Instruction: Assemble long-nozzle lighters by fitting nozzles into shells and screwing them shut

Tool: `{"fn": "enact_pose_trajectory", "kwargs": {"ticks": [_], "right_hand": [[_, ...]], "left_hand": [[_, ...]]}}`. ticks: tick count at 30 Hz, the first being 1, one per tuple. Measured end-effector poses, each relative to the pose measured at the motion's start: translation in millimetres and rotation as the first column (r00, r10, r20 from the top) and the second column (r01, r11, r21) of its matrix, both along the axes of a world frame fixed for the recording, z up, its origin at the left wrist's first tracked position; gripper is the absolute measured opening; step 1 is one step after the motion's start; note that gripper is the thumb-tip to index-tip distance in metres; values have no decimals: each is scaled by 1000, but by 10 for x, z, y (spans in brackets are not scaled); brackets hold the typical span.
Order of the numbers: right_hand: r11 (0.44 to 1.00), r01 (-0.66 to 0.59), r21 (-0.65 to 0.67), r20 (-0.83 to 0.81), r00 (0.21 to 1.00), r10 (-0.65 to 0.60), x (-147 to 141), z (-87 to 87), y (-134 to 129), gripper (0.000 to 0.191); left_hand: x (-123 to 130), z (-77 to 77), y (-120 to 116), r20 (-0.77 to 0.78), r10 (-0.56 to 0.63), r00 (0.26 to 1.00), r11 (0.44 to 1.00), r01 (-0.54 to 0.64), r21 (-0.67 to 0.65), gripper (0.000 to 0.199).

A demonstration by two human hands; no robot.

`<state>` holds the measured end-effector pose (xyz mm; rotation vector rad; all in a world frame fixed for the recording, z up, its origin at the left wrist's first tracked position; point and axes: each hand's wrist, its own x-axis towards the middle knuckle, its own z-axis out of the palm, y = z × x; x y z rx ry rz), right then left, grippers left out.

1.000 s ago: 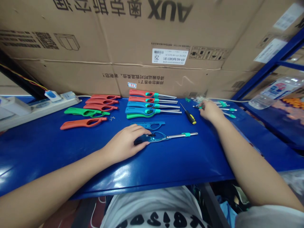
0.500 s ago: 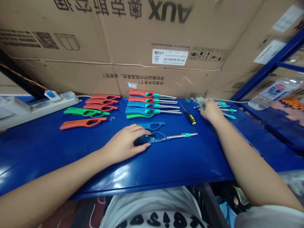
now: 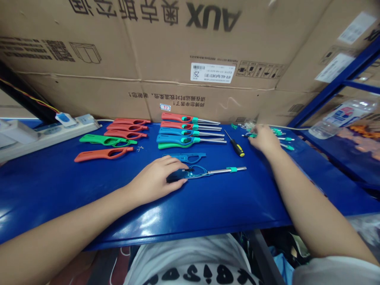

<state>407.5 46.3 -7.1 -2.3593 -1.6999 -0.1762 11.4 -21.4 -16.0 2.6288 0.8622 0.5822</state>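
Note:
My left hand (image 3: 160,178) wraps round the handle of an opened blue gas lighter (image 3: 202,172), whose metal tube with a green collar points right. Just behind it lies a loose blue handle shell (image 3: 190,157). At the back right, my right hand (image 3: 265,139) reaches into a pile of small green-tipped parts with wires (image 3: 279,132); its fingers are bent, and a small dark-ended piece shows at the fingertips, too small to name. A black and yellow screwdriver (image 3: 236,146) lies left of that hand.
Several red, blue and green lighters with metal tubes (image 3: 187,130) lie in a row at the back. Handle shells (image 3: 103,154) and tiny screws (image 3: 140,149) are on the left, by a power strip (image 3: 53,132). A cardboard box (image 3: 166,51) walls the back; a plastic bottle (image 3: 338,118) leans at right.
Hardly anything differs. My right hand stays at the pile with only a slight shift, and my left hand keeps its hold on the blue lighter.

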Motion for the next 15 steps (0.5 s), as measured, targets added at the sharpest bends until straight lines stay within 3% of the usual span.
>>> {"fn": "enact_pose_trajectory", "kwargs": {"ticks": [7, 15], "right_hand": [[997, 77, -14, 12, 997, -77, -10, 59, -9, 35], [995, 92, -22, -8, 996, -93, 40, -8, 18, 20]], "left_hand": [[-15, -3, -4, -6, 3, 1000, 1000, -3, 1, 27], [-2, 2, 1, -9, 2, 1000, 1000, -2, 1, 28]]}}
